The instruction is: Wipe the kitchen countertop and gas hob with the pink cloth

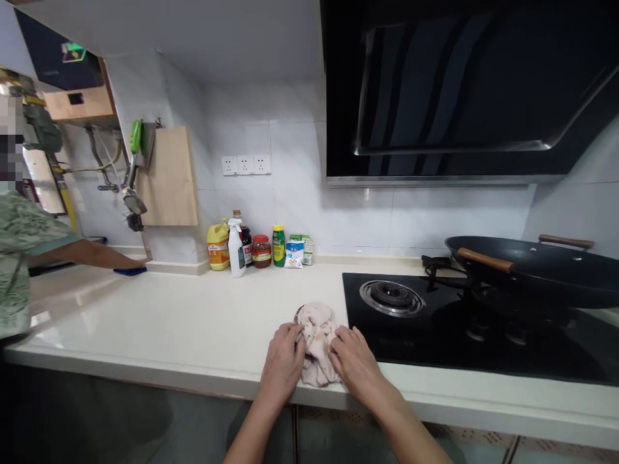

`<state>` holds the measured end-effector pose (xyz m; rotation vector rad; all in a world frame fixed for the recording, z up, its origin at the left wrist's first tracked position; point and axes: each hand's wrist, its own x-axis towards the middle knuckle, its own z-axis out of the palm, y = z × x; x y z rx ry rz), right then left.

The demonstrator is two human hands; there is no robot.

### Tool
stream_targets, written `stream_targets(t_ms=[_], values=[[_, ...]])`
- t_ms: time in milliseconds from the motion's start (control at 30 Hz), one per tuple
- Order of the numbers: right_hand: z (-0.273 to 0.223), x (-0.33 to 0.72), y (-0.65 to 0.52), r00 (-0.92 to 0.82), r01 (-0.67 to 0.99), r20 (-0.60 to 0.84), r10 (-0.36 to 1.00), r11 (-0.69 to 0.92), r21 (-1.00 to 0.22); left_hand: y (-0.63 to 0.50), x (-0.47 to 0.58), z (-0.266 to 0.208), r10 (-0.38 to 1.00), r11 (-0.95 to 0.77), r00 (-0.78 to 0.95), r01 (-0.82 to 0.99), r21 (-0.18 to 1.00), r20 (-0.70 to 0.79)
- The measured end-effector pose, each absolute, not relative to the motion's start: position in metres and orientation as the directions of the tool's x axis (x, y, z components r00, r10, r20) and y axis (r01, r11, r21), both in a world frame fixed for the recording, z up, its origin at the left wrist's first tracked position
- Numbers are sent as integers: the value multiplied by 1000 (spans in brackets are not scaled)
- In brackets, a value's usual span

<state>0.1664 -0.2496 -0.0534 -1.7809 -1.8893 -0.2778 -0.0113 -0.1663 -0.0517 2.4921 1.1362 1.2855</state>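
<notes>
A crumpled pale pink cloth (318, 341) lies on the white countertop (193, 322), just left of the black gas stove (411, 341). My left hand (283, 361) grips its left side with curled fingers. On the opposite side, my right hand (356, 364) has its fingers bent into the folds. Both hands rest near the counter's front edge, and some fingertips are hidden in the cloth.
A white spray bottle (236, 251), a yellow jug (218, 248), a red-brown jar (262, 251) and packets stand by the wall. A large wok (541, 270) sits on the stove's right under a range hood (459, 90). At left, another person's hand (133, 261) holds a blue cloth (129, 271).
</notes>
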Motion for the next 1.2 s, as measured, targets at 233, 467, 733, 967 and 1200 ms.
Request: stream_targets(t_ms=[233,467,733,967,1200], values=[[-41,205,-272,-43,902,429,902,220,-371,-163,-13,-53,689,-634,227,648,422,688],[-72,313,-312,287,955,505,814,-207,-211,-170,0,-27,629,-768,653,607,204,421],[-107,319,-319,289,957,472,833,-253,-140,-149,44,1,573,-820,795,556,139,198],[-43,319,-298,148,988,322,935,-152,-14,-124,81,-13,612,-787,749,609,97,254],[1,313,-192,79,996,226,971,-87,27,-91,111,-10,695,-718,697,689,102,179]])
